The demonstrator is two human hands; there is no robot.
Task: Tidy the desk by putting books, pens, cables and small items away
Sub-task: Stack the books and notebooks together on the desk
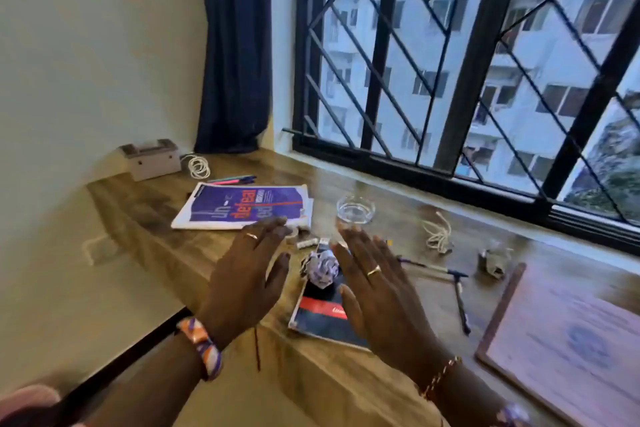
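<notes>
My left hand (244,274) and my right hand (372,282) hover flat and empty above the wooden desk (145,208), fingers spread, palms down. Between them a crumpled paper ball (320,269) rests on a dark notebook with a red band (320,317). A purple book (242,206) lies beyond my left hand, with coloured pens (232,179) behind it. A coiled white cable (198,166) sits at the back left. A tangled pale cable (438,234) and dark pens (460,302) lie to the right of my right hand.
A grey box (150,158) stands in the back left corner by the blue curtain (235,45). A glass ashtray (356,208) sits near the barred window. A small white item (306,243), crumpled wrapper (491,262) and framed certificate (568,347) lie on the desk.
</notes>
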